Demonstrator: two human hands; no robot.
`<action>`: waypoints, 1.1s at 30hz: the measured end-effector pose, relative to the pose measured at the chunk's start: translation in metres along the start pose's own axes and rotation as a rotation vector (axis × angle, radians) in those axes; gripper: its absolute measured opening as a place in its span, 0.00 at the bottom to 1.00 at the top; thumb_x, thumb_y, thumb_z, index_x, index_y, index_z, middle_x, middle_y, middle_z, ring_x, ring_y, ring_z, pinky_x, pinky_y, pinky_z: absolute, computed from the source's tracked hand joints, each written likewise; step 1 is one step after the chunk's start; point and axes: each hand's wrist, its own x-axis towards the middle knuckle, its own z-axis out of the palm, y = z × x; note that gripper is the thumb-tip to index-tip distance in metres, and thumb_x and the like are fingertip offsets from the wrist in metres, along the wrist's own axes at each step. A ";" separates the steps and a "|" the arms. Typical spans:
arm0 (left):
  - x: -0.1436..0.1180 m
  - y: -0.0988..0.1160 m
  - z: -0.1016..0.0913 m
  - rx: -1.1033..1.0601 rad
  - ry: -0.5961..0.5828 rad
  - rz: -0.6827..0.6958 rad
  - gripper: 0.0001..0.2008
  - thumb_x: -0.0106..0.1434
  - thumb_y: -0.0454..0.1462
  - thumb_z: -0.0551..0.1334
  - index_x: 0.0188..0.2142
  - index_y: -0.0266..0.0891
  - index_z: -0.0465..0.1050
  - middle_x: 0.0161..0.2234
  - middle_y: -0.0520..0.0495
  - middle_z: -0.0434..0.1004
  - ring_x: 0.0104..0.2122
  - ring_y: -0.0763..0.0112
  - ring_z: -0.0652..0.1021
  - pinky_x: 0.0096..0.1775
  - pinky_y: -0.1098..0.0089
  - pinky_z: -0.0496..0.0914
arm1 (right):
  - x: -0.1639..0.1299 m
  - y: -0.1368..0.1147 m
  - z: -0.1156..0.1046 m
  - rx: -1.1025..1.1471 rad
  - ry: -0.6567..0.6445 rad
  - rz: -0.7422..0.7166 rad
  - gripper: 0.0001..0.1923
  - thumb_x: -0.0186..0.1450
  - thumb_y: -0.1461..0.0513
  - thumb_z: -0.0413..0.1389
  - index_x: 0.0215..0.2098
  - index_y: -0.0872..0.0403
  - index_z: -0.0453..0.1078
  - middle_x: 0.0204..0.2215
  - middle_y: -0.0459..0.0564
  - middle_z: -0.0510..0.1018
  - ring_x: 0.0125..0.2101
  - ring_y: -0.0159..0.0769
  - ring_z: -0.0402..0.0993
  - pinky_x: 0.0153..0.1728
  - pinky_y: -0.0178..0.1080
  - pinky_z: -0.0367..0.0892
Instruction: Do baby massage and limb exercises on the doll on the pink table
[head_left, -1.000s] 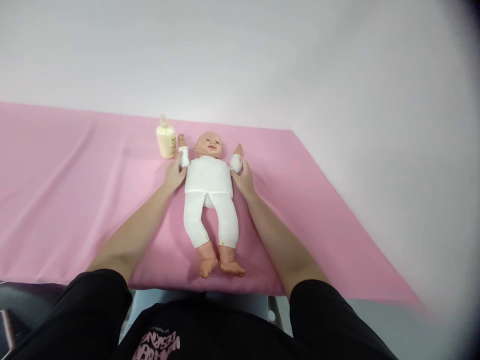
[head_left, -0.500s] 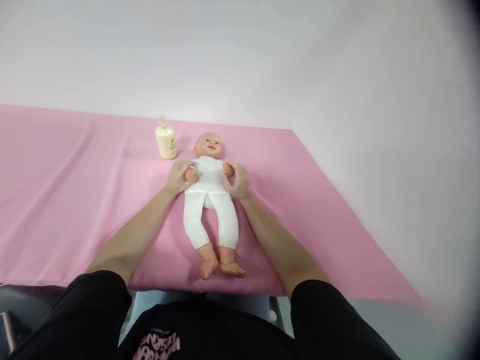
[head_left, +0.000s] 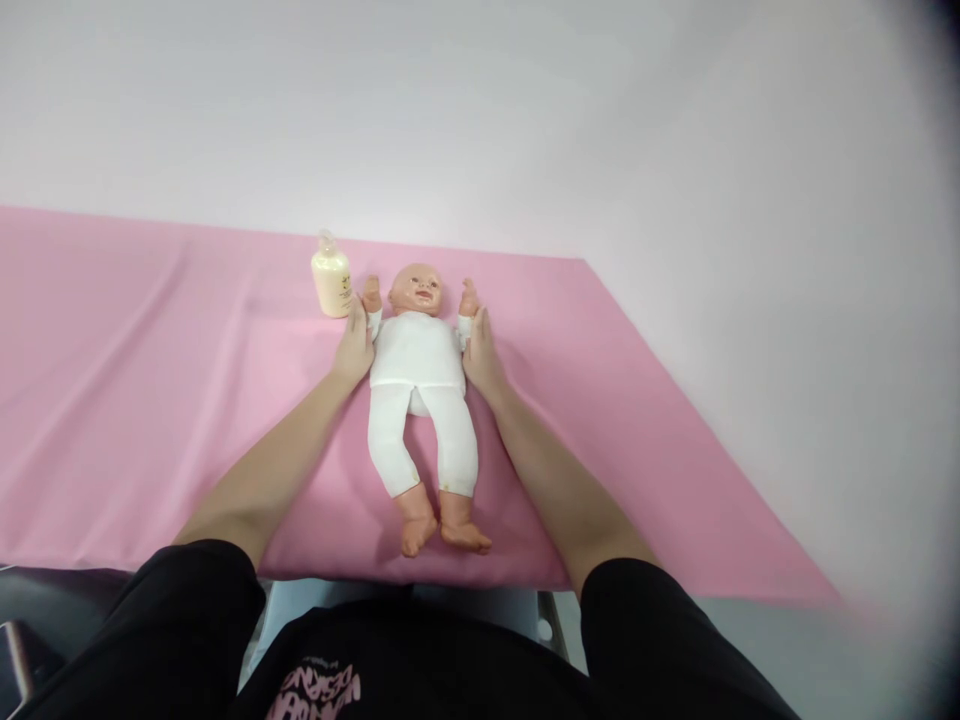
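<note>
A baby doll (head_left: pixel 420 360) in a white top and white leggings lies on its back on the pink sheet (head_left: pixel 150 400), head away from me. My left hand (head_left: pixel 354 345) holds the doll's arm on the left side, which points up beside the head. My right hand (head_left: pixel 480 350) holds the doll's other arm the same way. The doll's bare feet point toward me near the sheet's front edge.
A cream lotion bottle (head_left: pixel 331 281) with a pump top stands on the sheet just left of the doll's head, close to my left hand. A plain white wall rises behind. The sheet's front edge runs just below the doll's feet.
The doll's arms were folded over its chest half a second ago; both my hands have now swung them outward and up beside its head.
</note>
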 end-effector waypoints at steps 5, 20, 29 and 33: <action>-0.001 0.005 -0.003 0.039 0.088 -0.017 0.33 0.73 0.40 0.55 0.73 0.44 0.44 0.75 0.35 0.48 0.75 0.55 0.54 0.72 0.47 0.54 | -0.003 0.001 0.001 0.007 0.089 0.193 0.35 0.75 0.42 0.38 0.76 0.46 0.47 0.73 0.51 0.59 0.74 0.44 0.51 0.75 0.55 0.48; -0.002 -0.006 -0.001 0.190 0.039 -0.109 0.22 0.66 0.39 0.60 0.59 0.41 0.65 0.70 0.31 0.57 0.67 0.44 0.67 0.64 0.40 0.67 | -0.012 0.041 0.008 -0.100 0.051 0.262 0.34 0.73 0.50 0.46 0.73 0.54 0.52 0.73 0.62 0.56 0.74 0.50 0.51 0.73 0.62 0.51; -0.001 -0.020 0.001 0.257 0.035 -0.130 0.24 0.67 0.44 0.60 0.61 0.40 0.69 0.66 0.32 0.68 0.64 0.42 0.70 0.64 0.36 0.62 | -0.013 0.046 0.010 -0.038 0.098 0.329 0.32 0.71 0.50 0.50 0.69 0.53 0.57 0.67 0.63 0.67 0.67 0.50 0.64 0.70 0.62 0.58; -0.002 -0.025 0.001 0.332 0.108 -0.166 0.23 0.65 0.46 0.63 0.57 0.44 0.75 0.55 0.34 0.79 0.59 0.39 0.73 0.62 0.31 0.58 | -0.013 0.053 0.009 -0.037 0.104 0.369 0.30 0.70 0.48 0.51 0.66 0.52 0.62 0.64 0.62 0.71 0.65 0.51 0.67 0.68 0.63 0.60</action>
